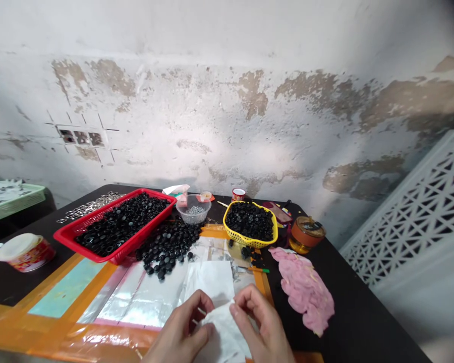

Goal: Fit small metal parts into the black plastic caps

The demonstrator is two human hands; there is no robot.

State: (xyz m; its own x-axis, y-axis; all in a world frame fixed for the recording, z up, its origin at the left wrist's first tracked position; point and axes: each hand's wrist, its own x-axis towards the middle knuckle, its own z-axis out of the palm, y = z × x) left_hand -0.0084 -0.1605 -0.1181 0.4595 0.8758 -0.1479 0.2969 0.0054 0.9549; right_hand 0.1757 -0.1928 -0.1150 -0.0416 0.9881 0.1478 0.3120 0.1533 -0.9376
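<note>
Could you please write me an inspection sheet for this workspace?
Surface: dark table, partly covered by taped plastic sheeting.
Job's things: creased white sheet at the near side; flat white sheet just beyond it.
Clutter: red basket and yellow basket, both filled with black pieces; loose black pieces beside the red basket; clear tub of small grey pieces; pink cloth at right.
Hands: left hand has its thumb on the creased white sheet; right hand pinches it with its fingers.
Cables: nothing seen.
Surroundings: wall with flaking paint; white lattice panel at right.
</note>
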